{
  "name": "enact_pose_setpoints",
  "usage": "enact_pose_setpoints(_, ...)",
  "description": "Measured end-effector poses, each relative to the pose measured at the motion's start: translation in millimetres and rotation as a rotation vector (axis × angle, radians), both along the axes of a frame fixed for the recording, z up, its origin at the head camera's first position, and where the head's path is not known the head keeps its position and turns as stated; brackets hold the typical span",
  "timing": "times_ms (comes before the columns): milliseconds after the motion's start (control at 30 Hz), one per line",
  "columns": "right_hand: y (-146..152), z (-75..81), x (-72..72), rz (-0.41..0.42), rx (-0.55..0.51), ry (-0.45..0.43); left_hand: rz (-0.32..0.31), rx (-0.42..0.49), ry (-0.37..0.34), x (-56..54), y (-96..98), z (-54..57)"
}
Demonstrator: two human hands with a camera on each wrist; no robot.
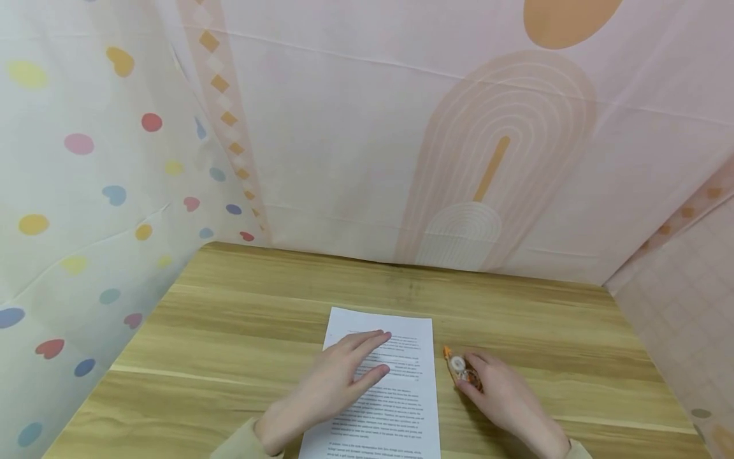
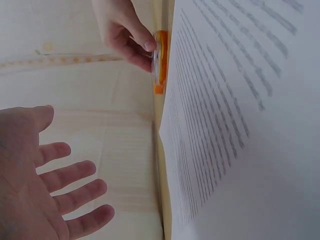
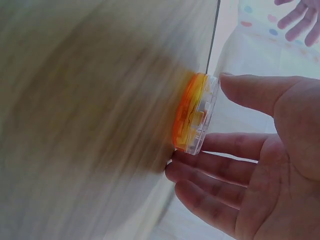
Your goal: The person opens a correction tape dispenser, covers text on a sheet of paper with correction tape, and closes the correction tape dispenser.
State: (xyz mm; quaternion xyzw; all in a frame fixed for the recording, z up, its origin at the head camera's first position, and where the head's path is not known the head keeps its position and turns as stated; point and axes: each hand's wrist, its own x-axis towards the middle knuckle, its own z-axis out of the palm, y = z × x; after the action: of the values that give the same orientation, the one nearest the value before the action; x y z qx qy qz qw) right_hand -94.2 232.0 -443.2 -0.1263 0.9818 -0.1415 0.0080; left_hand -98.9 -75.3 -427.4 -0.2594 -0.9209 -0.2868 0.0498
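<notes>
An orange and clear correction tape (image 1: 457, 364) lies flat on the table, just right of a printed sheet of paper (image 1: 378, 440). My right hand (image 1: 504, 392) has its thumb on one side of the correction tape (image 3: 195, 115) and its fingers on the other, pinching it at the table surface. Over the sheet hovers my left hand (image 1: 335, 373), its fingers loosely spread and holding nothing. In the left wrist view, a gap shows between that hand (image 2: 45, 175) and the paper (image 2: 240, 165). The left hand covers part of the printed text in the head view.
The wood-grain table (image 1: 229, 331) reaches back to a patterned cloth (image 1: 332, 159) hanging behind it. Another cloth with coloured dots and hearts (image 1: 103, 255) hangs along the left side, and a checked one (image 1: 682, 287) along the right.
</notes>
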Motion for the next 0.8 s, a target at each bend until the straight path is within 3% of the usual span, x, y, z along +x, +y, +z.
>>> enact_pose_setpoints(267,-5,2.3,-1.2,-0.042,-0.023,0.018,-0.047,0.024,0.007,-0.4,13.2,1.9)
enact_pose_setpoints(500,-7,4.3,-4.5,-0.094,-0.07,-0.052,-0.045,0.048,-0.033,-2.3,24.2,1.9)
enact_pose_setpoints(800,-12,8.9,-3.9,-0.052,-0.139,-0.03,-0.052,0.084,-0.063,-6.3,37.5,1.2)
